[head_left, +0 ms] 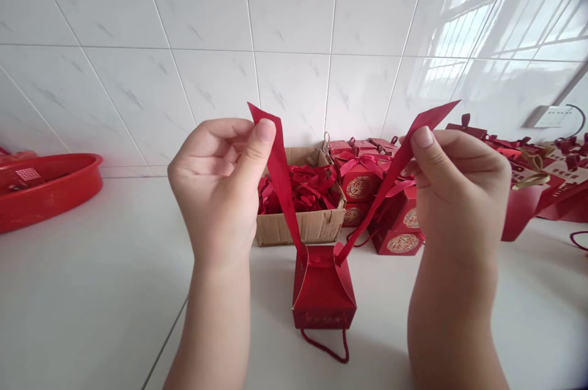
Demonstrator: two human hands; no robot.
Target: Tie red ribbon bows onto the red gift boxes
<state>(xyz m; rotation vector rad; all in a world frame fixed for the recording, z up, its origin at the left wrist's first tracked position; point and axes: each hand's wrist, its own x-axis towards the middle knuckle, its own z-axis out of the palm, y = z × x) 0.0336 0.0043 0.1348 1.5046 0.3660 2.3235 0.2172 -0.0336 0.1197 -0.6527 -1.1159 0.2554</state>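
Note:
A small red gift box (324,286) stands on the white counter between my forearms, its rope handle (327,350) hanging toward me. A red ribbon (283,185) passes through its folded top, and its two tails spread upward in a V. My left hand (220,176) pinches one tail near its slanted end, between thumb and fingers. The other tail is pinched near its tip by my right hand (459,176). Both hands are raised above the box, well apart from each other.
Behind the gift box, a cardboard box (301,228) holds a heap of red ribbons (307,188). Finished-looking red boxes with bows (361,182) are stacked beside it. More red boxes and bags (546,182) crowd the right. A red plastic basin (68,191) sits left, against the tiled wall (211,4).

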